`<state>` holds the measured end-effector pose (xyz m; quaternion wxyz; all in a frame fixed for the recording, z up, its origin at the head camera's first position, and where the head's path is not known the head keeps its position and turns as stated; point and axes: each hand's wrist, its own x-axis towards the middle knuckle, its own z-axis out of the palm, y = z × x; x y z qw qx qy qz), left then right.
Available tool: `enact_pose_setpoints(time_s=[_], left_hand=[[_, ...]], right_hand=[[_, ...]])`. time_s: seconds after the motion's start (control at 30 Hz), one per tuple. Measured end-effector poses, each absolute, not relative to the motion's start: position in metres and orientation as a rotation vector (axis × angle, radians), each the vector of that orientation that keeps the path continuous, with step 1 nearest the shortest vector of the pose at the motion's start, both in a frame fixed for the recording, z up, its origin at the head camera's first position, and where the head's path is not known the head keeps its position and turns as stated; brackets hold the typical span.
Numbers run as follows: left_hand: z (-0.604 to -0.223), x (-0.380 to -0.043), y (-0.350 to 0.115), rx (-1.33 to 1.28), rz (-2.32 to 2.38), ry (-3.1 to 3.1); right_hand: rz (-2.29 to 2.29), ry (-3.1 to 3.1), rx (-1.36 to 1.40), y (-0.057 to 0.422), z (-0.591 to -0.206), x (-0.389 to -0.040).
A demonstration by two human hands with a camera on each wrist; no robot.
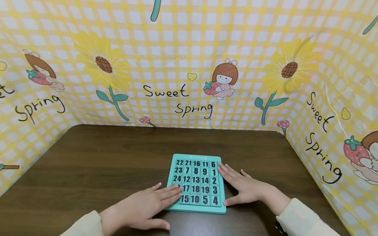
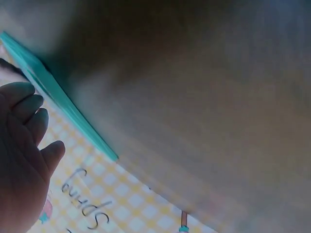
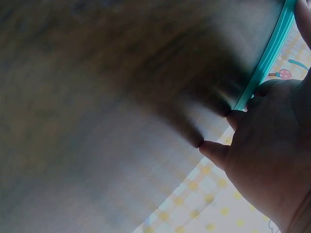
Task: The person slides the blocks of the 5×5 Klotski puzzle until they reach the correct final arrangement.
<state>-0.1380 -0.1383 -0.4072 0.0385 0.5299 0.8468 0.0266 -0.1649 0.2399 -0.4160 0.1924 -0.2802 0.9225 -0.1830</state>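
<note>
A turquoise sliding number puzzle (image 1: 196, 184) lies on the dark wooden table, its black-numbered tiles in rows. My left hand (image 1: 147, 203) comes in from the lower left, fingers straight and resting on the lower left tiles, which they partly hide; its thumb is spread away toward the table's front. Along the right side of the board, my right hand (image 1: 246, 186) has its fingertips touching the upper right edge and its thumb at the lower right corner. Both wrist views show the board's turquoise edge (image 2: 63, 99) beside a hand, but not the numbers.
The brown table top (image 1: 124, 150) extends around the board on all sides. Behind it and at both sides hangs a yellow checked cloth (image 1: 177, 42) printed with sunflowers, girls holding strawberries and writing. A dark item (image 1: 280, 226) shows under the right sleeve.
</note>
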Motion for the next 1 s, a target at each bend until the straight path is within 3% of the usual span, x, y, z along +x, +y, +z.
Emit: enact_pose_setpoints(time_s=[0.4, 1.0], left_hand=[[-0.409, -0.162, -0.149, 1.506, 0.114, 2.635], [-0.415, -0.143, -0.154, 1.533, 0.102, 2.65]], right_hand=[[-0.512, 2.587, -0.786, 0.239, -0.415, -0.164], [-0.53, 2.585, -0.797, 0.238, -0.413, -0.164]])
